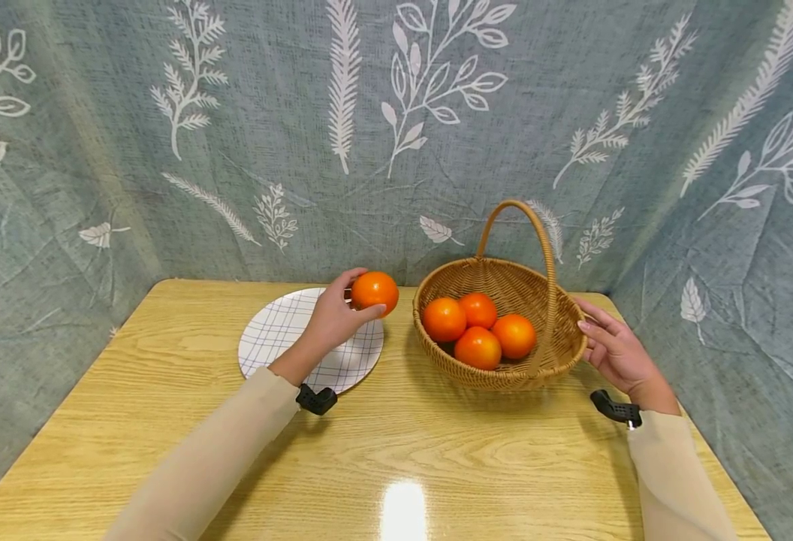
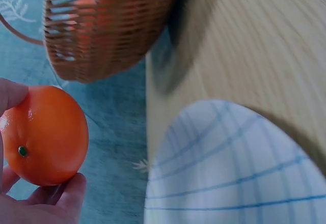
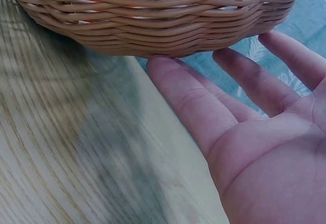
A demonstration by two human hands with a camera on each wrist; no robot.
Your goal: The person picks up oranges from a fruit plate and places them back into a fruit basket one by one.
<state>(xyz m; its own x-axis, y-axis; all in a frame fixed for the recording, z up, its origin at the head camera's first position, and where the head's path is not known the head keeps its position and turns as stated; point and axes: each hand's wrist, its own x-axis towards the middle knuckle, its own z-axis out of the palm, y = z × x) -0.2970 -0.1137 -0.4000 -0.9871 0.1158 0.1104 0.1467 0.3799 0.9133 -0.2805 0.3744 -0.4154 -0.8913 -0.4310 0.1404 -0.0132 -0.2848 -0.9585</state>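
My left hand [image 1: 337, 314] grips a shiny orange [image 1: 375, 294], with thumb and fingers around its sides. In the left wrist view a small green stem spot shows on the held orange [image 2: 48, 135]. The orange is up above the right part of a white plate [image 1: 268, 330] with blue grid lines. At the right, my right hand [image 1: 616, 349] holds the rim of a wicker basket [image 1: 437, 361], the thumb at its edge. In the right wrist view the fingers [image 3: 188, 102] reach under the woven side. Several oranges [image 1: 477, 349] lie together inside the basket.
The basket's tall arched handle [image 1: 547, 248] rises over its right part. Both stand on a light wooden table [image 1: 342, 466]. A grey-green cloth with white leaf prints [image 1: 288, 135] hangs behind the table and along both sides.
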